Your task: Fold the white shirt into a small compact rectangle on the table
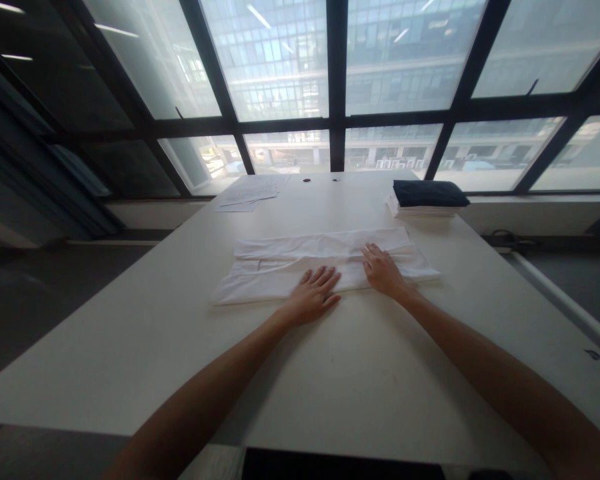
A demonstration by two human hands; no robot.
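Observation:
A white cloth garment (265, 280), folded into a long band, lies crosswise on the white table (370, 393). Its exact kind I cannot make out. A small grey mark shows on its left part, and creases run along its middle. My left hand (313, 297) rests flat on the near edge, fingers stretched out and slightly spread. To the right, my right hand (383, 270) lies on the cloth with its fingers extended toward the far side. Neither hand grips the fabric; both press on it from above.
At the far right of the table stands a stack of folded white cloths (425, 211) topped by a dark folded cloth (430, 193). Sheets of paper (247, 193) lie at the far left. Beyond the table's far edge are large windows (280, 60) with dark frames.

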